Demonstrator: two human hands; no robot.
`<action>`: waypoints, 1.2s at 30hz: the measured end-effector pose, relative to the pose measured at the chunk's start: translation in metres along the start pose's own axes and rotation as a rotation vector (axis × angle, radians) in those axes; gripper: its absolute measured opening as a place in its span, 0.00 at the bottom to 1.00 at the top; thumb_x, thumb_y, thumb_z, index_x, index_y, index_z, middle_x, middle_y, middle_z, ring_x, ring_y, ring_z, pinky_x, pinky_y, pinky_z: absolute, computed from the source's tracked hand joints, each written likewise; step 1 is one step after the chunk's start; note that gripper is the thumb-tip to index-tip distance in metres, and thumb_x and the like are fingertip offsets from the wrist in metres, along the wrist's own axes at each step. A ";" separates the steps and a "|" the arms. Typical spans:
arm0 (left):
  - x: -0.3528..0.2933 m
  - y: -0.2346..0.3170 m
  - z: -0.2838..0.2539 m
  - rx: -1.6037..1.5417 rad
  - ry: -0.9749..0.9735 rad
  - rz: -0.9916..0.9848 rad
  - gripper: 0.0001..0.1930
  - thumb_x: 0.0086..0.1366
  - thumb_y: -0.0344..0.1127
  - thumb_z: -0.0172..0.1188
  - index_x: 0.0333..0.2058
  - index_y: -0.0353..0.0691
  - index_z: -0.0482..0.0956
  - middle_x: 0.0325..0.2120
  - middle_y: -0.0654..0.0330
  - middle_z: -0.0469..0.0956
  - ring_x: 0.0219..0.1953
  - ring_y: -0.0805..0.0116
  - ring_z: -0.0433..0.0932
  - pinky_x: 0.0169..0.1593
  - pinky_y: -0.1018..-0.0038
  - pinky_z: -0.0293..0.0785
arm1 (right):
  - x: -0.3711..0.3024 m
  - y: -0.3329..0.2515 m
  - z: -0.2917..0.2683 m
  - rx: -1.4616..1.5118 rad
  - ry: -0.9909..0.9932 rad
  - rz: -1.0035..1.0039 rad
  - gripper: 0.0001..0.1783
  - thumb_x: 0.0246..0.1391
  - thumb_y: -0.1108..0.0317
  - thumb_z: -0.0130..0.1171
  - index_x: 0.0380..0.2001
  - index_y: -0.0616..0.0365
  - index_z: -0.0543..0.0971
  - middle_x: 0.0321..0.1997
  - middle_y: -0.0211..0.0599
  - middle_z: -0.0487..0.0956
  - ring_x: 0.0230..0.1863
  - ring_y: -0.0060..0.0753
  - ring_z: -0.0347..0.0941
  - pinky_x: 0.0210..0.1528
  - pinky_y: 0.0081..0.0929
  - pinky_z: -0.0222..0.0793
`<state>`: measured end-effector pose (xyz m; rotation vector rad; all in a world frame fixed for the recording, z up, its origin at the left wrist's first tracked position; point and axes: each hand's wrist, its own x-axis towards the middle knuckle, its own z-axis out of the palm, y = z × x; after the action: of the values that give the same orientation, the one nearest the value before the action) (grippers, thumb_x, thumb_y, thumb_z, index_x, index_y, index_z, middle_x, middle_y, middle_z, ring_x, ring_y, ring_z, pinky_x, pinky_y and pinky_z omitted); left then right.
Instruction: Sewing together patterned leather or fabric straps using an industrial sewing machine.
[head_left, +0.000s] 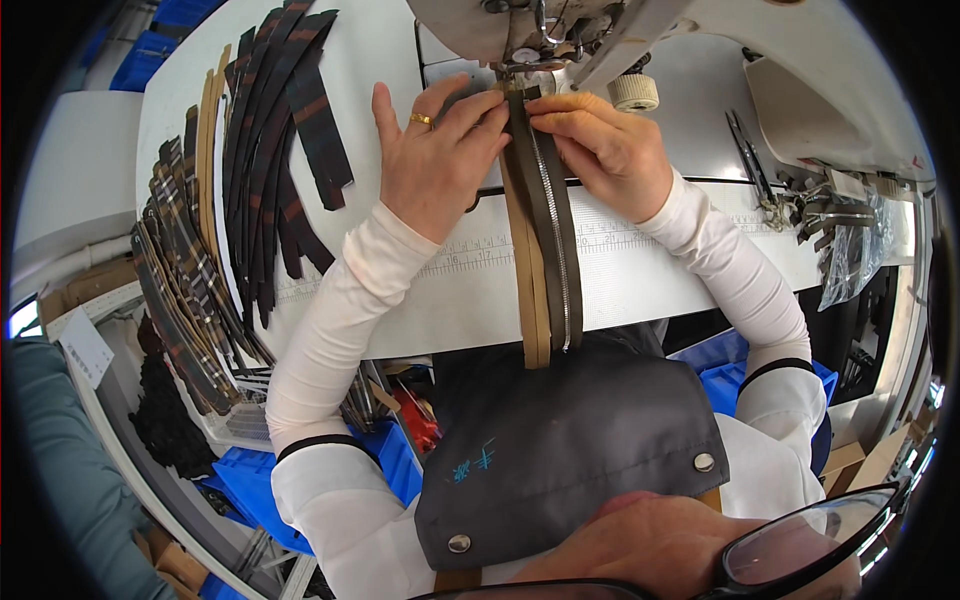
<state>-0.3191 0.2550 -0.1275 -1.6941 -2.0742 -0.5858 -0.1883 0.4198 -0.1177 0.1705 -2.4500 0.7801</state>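
A long zipper (556,235) with dark olive tape and silver teeth runs from under the sewing machine's needle area (525,70) down toward me. Beneath and left of it lies a tan fabric strip (531,290), its lower end hanging past the table edge. My right hand (612,150) pinches the zipper's right edge close to the presser foot. On the other side, my left hand (440,150), with a gold ring, has its thumb and index finger closed at the strips' left edge, while its little finger stands apart. The exact grip of those fingertips is partly hidden.
Dark plaid strips (265,140) and brown checked strips (185,250) lie in bundles on the left of the table. A ruler tape (480,253) crosses the tabletop. Tweezers or snips (750,155) lie at right near metal-toothed zipper pieces (838,216). Blue bins (262,490) stand below.
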 end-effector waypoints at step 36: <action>0.001 0.004 -0.003 -0.036 -0.068 -0.038 0.15 0.56 0.34 0.62 0.44 0.47 0.80 0.48 0.75 0.74 0.53 0.71 0.68 0.61 0.42 0.35 | 0.004 0.003 0.010 -0.151 0.019 -0.021 0.08 0.46 0.74 0.58 0.33 0.59 0.76 0.36 0.36 0.80 0.29 0.43 0.76 0.29 0.33 0.73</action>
<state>-0.3149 0.2549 -0.1238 -1.7207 -2.1594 -0.5886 -0.1972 0.4168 -0.1235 0.1306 -2.4735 0.5824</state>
